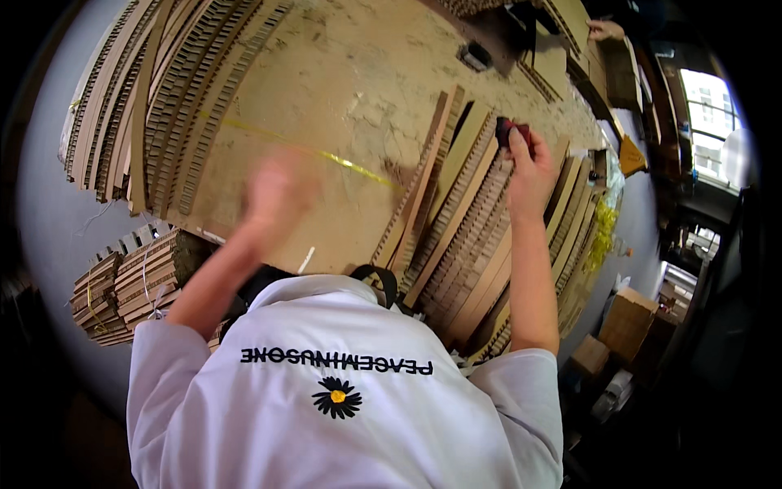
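My right hand (531, 167) is closed around a small dark red and black object (510, 130), too small to name. It is raised over a row of honeycomb cardboard strips (468, 220) leaning on edge at the table's right side. Smeared by motion, my left hand (281, 191) hovers above the bare middle of the table, and its fingers cannot be made out. A thin yellow strap (350, 165) runs across the tabletop (326, 90) between the two hands, its right end reaching the strips.
More honeycomb strips (195, 90) stand packed at the far left. Tied bundles (147, 277) lie below them. A black object (474, 57) sits at the back. Another person's hand (605, 31) touches boards at the far right. Yellow strapping (601, 232) hangs there; cardboard boxes (627, 322) are beyond.
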Tool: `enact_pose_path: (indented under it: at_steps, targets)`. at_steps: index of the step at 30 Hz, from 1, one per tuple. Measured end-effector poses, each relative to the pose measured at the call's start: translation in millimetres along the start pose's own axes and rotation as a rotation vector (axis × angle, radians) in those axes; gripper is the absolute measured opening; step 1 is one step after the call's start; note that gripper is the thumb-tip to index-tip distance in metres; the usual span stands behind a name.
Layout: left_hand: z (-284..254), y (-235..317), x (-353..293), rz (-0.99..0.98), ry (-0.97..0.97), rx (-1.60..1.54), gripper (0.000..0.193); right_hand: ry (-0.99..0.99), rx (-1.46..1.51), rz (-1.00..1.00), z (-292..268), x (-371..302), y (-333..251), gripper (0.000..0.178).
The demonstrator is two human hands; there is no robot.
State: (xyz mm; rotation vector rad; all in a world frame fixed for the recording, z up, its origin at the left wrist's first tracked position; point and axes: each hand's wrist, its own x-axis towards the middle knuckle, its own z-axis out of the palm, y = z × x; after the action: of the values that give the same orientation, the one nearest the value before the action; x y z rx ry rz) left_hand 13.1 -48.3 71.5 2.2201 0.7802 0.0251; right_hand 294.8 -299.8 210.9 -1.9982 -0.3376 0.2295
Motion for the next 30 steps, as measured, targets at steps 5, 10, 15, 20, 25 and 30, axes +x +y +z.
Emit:
enact_pose_path:
  at_steps: [5, 10, 15, 20, 25, 30]
  targets:
    - [144.2, 109.6, -52.8, 0.061, -0.359, 0.027, 0.074, -0.154, 0.256, -0.063, 3.2, -14.6, 18.2, 0.023]
    - [172.1, 135.7, -50.7, -0.109, -0.359, -0.064, 0.088, -0.172, 0.17, -0.047, -14.5, -53.2, 29.4, 0.021]
    - [183.7, 132.8, -45.9, -0.126, -0.33, -0.118, 0.09, -0.148, 0.227, 0.015, -28.3, -55.5, 58.1, 0.023]
    - [182.0, 146.1, -51.5, -0.197, -0.406, -0.207, 0.082, -0.134, 0.325, 0.054, -33.3, -55.4, 73.4, 0.024]
    - [113.0, 87.1, -12.3, -0.291, -0.28, 0.013, 0.082, -0.223, 0.192, 0.014, -21.8, -47.8, 50.4, 0.02]
    - [5.6, -15.6, -14.1, 0.058, -0.084, 0.531, 0.095, -0.336, 0.287, 0.052, 32.5, -29.8, 45.1, 0.021]
